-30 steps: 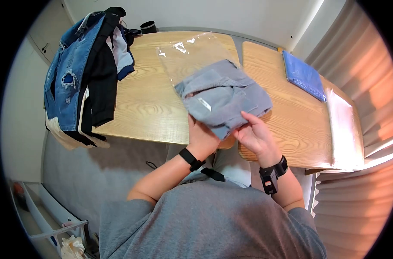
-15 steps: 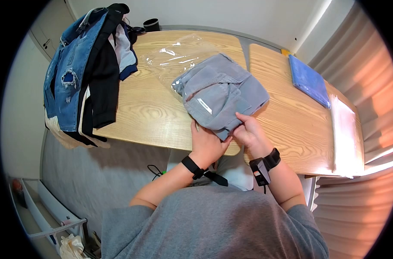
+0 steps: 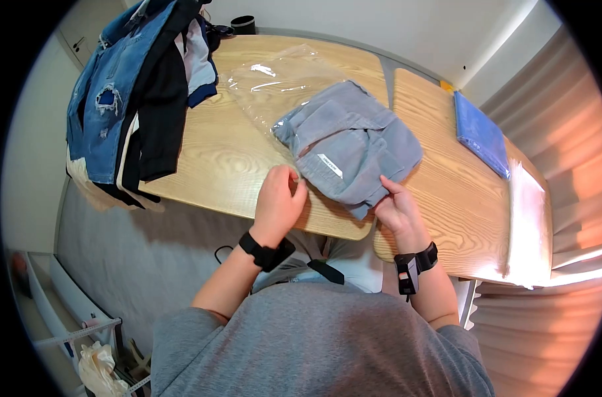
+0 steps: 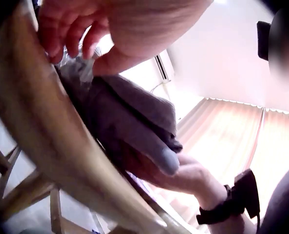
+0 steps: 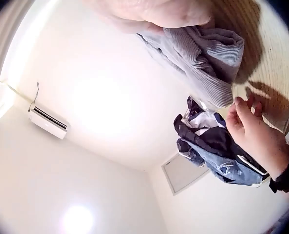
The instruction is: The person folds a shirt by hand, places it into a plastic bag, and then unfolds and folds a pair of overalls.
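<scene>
A folded grey-blue corduroy garment (image 3: 344, 142) with a white label lies tilted on the table. A clear plastic bag (image 3: 264, 83) spreads out beyond it and overlaps its left corner. At the garment's near left side, my left hand (image 3: 281, 202) pinches the bag's edge; the left wrist view shows the crinkled plastic (image 4: 86, 70) between thumb and fingers. My right hand (image 3: 400, 208) grips the garment's near right corner, thumb on top, its other fingers partly hidden underneath. Ribbed folds of the garment (image 5: 210, 58) hang just past that hand in the right wrist view.
Jeans (image 3: 106, 99) and other clothes are heaped over the left end of the wooden table (image 3: 215, 152). A blue packet (image 3: 483, 135) and a stack of clear plastic (image 3: 527, 225) lie on the right. A black cup (image 3: 243, 25) stands at the back.
My left hand has left the garment's near edge and moved left to the bag's edge. My right hand keeps its hold on the garment's corner.
</scene>
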`<state>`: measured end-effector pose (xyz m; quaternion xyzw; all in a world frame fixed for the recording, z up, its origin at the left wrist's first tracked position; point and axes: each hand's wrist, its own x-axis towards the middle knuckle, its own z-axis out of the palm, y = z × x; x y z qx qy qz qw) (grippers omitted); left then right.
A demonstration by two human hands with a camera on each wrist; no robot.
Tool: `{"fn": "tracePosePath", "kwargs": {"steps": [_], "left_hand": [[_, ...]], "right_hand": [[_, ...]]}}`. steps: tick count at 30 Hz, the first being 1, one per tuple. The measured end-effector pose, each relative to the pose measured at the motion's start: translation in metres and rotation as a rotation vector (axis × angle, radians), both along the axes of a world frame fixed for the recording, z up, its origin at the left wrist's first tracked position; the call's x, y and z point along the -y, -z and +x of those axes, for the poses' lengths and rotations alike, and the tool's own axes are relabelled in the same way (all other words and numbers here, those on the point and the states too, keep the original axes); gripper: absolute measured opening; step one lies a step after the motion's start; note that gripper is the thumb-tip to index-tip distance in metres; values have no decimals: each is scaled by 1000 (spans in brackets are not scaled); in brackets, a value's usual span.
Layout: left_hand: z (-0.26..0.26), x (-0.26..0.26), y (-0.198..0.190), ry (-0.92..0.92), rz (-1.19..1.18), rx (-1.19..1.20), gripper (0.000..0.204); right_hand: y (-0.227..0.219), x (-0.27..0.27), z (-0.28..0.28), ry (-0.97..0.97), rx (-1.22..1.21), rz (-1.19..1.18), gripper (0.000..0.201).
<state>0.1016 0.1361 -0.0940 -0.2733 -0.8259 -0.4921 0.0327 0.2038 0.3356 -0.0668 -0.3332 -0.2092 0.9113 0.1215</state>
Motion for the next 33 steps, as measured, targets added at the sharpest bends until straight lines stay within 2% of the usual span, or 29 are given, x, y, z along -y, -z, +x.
{"fn": "tracePosePath", "kwargs": {"steps": [4,6,9,12,17,21,27,29,33], "left_hand": [[-19,-9,-6,27,-180,-20,21],[-24,-13,1,42,-177,-6,22],[-29,-18,8,4,-218,-108,21],[-27,-18,1,5,-223,-83,21],[-29,-14,-1,62,-64,62,20],[-25,-14,-22,56,-196,134,23],[-30,-20,-4,79,-259,-33,24],[-33,-21,2,27,-233,-56,22],[-28,-18,-6,6,-284,-98,20]], "right_hand": [[0,-2,0,-12,-15,-8,46],[4,-4,1,-8,-46,-39,46],[7,-7,1,-14,-50,-26,45],[7,-6,0,0,-28,-15,45],[-1,-3,1,18,-21,-7,46],[1,-6,2,9,-31,-36,44],[3,-5,1,10,-30,-42,44],[3,-6,0,11,-38,-46,45],[5,-4,0,17,-39,-11,45]]}}
